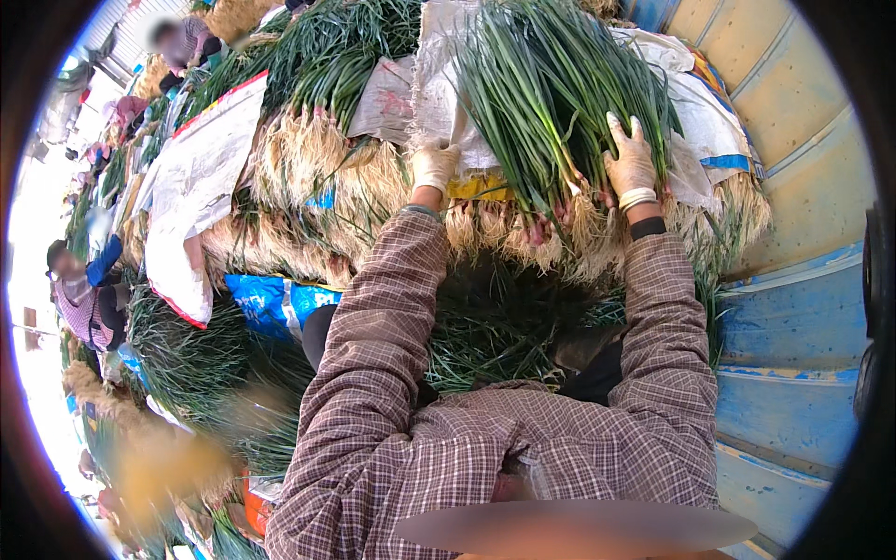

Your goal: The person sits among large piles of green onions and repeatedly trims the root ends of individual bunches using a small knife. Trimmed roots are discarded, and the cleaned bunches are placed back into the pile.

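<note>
My left hand (432, 168), in a pale glove, is closed on the edge of a white woven sack (439, 65). To its right my right hand (631, 163), gloved too, lies with fingers apart on a spread bunch of green onions (527, 93), whose pale roots and pinkish bulbs point down toward me. A yellow strip of sacking (471, 187) shows between my hands, above more roots. Left of my left hand are stacked onion bunches (322, 168) with long roots and another white sack (210, 149) with a red edge.
Co-workers work among onion piles at the left (89, 299) and upper left (187, 47). A blue printed bag (271, 303) lies left of my arms. A curved yellow and blue metal wall (784, 327) runs along the right. Dark green leaves (495, 327) lie below the stack.
</note>
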Motion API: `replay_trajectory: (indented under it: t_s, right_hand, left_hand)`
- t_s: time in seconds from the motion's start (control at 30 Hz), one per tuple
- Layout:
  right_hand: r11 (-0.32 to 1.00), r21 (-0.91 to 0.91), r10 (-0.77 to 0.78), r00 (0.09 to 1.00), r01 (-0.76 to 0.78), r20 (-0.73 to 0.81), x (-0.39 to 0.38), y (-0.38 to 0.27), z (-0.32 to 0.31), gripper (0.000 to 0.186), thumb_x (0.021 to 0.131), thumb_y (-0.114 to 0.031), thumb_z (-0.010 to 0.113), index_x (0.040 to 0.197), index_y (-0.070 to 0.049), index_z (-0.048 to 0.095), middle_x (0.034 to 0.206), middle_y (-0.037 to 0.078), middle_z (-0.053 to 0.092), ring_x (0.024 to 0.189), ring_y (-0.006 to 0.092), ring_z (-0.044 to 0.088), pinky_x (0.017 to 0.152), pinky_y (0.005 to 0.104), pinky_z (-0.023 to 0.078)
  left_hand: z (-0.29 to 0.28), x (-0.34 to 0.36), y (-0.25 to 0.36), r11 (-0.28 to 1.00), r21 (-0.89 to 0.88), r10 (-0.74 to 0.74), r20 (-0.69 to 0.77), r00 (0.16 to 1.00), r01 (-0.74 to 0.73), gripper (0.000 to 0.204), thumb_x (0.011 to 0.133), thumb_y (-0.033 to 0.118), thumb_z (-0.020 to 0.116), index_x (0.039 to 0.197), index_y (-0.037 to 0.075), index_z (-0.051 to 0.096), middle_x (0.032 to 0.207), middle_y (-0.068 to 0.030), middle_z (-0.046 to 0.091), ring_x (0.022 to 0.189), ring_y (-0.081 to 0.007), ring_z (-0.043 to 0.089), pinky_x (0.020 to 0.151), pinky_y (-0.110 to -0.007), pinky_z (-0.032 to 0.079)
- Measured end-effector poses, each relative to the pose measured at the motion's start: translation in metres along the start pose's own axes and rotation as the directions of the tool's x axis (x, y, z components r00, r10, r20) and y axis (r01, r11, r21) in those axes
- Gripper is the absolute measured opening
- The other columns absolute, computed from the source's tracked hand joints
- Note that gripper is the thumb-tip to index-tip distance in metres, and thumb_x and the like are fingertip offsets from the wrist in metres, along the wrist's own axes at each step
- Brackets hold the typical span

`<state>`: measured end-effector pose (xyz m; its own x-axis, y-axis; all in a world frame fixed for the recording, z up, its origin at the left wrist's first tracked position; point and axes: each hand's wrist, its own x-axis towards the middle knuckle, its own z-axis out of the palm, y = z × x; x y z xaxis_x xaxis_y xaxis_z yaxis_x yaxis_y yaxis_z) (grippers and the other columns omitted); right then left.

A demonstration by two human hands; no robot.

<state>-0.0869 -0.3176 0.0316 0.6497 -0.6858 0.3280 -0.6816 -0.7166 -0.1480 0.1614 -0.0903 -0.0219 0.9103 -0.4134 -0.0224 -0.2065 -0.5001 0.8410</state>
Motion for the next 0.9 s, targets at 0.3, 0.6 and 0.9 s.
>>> replay_trajectory:
  t_s: [0.3,0.6,0.9]
  right_hand:
    - [0.998,-0.017,-0.058,0.998,0.058,-0.007,0.067,-0.030,0.032,0.069,0.084,-0.020,0.068,0.143,-0.036,0.036,0.148,0.015,0.031,0.114,0.0365,0.053,0.091,0.0439,0.049]
    - [0.961,0.193,-0.218,0.973,0.200,0.081,0.163,-0.008,0.058,0.057,0.089,-0.028,0.060,0.141,-0.038,0.039,0.151,0.015,0.030,0.133,0.0347,0.040,0.108,0.0403,0.035]
    - [0.944,0.282,-0.176,0.984,0.171,-0.009,0.145,0.033,0.024,0.051,0.091,-0.039,0.056,0.136,-0.018,0.049,0.134,0.020,0.050,0.123,0.0370,0.048,0.102,0.0417,0.039]
  left_hand:
    - [-0.045,-0.067,0.018,0.601,-0.799,-0.060,-0.005,0.998,0.032,0.015,0.083,0.007,0.066,0.097,0.004,0.070,0.081,-0.0016,0.064,0.066,-0.0096,0.055,0.051,-0.023,0.045]
    - [-0.021,-0.067,-0.029,0.584,-0.809,-0.283,-0.121,0.951,0.071,0.024,0.091,0.012,0.062,0.113,0.003,0.062,0.084,-0.0030,0.061,0.062,-0.0114,0.054,0.050,-0.021,0.046]
    - [-0.001,-0.169,-0.025,0.720,-0.694,-0.043,-0.037,0.998,0.005,0.042,0.096,0.031,0.056,0.130,0.007,0.051,0.124,-0.0092,0.056,0.100,-0.0168,0.060,0.071,-0.026,0.053]
